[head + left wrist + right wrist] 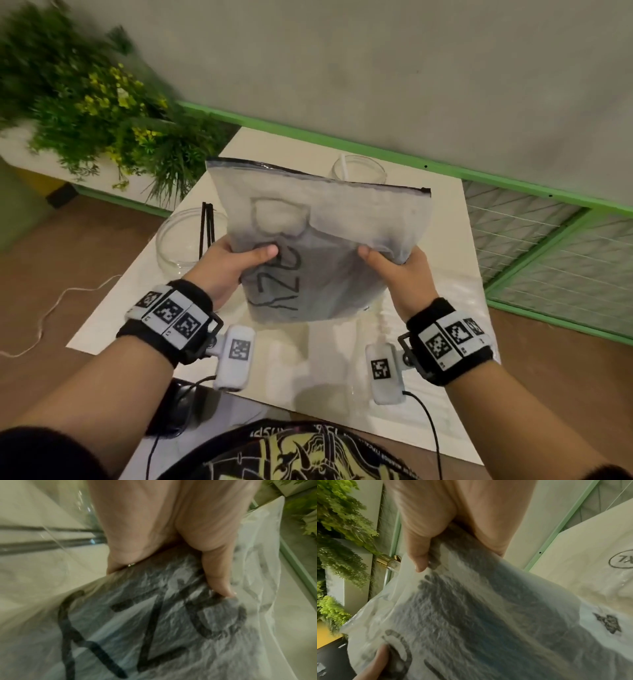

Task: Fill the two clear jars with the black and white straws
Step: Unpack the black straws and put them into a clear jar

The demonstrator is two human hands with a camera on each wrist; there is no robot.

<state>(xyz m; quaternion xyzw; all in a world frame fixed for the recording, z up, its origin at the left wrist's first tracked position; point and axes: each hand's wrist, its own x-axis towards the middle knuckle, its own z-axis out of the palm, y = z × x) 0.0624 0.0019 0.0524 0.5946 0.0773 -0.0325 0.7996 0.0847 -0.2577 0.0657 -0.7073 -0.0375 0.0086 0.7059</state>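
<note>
A frosted zip bag (318, 246) with black lettering and dark contents hangs above the white table (281, 377), held from both sides. My left hand (239, 260) grips its left edge, thumb (217, 574) pressed on the front. My right hand (387, 263) pinches the right edge (471, 615), thumb (419, 561) on top. The other fingers are hidden behind the bag. A clear jar (178, 243) at the left holds a few black straws (207, 226). A second clear jar (363, 169), behind the bag, holds a white straw (344, 164).
A leafy plant (102, 113) in a white planter stands at the back left. A green-framed wall (376, 150) and mesh panels (548, 246) border the table. Clear plastic marked XL (621, 561) lies on the table's right side. A cable (51, 308) runs over the floor.
</note>
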